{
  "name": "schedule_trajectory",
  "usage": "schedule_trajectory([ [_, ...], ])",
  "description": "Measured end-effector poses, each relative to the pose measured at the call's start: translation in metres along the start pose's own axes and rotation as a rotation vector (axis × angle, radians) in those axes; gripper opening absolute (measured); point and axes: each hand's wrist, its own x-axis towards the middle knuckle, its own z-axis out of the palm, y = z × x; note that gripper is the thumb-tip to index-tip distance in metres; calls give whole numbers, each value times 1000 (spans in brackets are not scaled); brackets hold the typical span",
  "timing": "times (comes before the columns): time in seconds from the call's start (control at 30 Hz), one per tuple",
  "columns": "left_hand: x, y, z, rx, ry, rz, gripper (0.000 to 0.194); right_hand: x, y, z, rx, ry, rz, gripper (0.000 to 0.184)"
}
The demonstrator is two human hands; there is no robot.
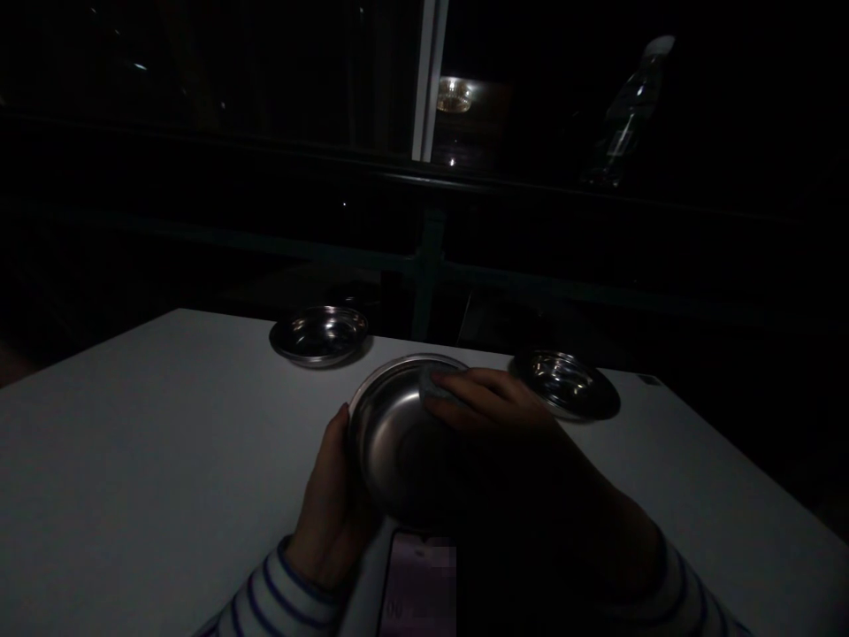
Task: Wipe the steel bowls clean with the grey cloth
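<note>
A shiny metal bowl is tilted up over the white table, its hollow side facing me. My left hand grips its left rim, thumb along the edge and the other fingers hidden behind. Inside the upper right of the bowl, my right hand presses a greyish cloth or sponge against the metal; its exact kind is too dark to make out. The fingers of that hand are bent over it, and deep shadow covers the palm and the bowl's lower right.
Two more metal bowls stand on the white table: one bowl at the far left, another bowl at the far right. A lit phone lies near me. Beyond the table are dark railings and a clear bottle.
</note>
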Motion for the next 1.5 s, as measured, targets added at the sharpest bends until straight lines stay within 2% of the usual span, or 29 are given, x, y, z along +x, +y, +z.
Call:
schedule_trajectory([
  [0.13, 2, 4, -2, -34, 53, 63, 29, -1, 3, -2, 52, -24, -14, 31],
  [0.23, 2, 3, -2, -27, 82, 58, 31, -1, 4, -3, 65, -11, -1, 29],
  [0.4, 1, -5, -2, -31, 28, -7, 29, 2, -1, 1, -15, -33, -20, 31],
  [0.57, 4, 0, -3, -74, 62, 89, 30, -1, 6, -3, 78, -45, -4, 32],
  [0.8, 9, 2, -4, -109, -21, 140, 30, -5, 12, -12, 183, 1, 27, 32],
  [0.93, 4, 2, -2, -115, -12, 160, 30, -6, 8, -14, 189, -10, 39, 33],
  [1.17, -1, -1, 2, -96, -15, 99, 29, 0, 2, -9, 103, 4, -6, 32],
  [1.33, -2, 2, 0, -103, -4, 120, 30, 0, 5, -7, 109, -8, 19, 32],
  [1.5, -6, -3, 0, -49, -43, -41, 34, 1, -2, -4, 47, -15, -6, 32],
])
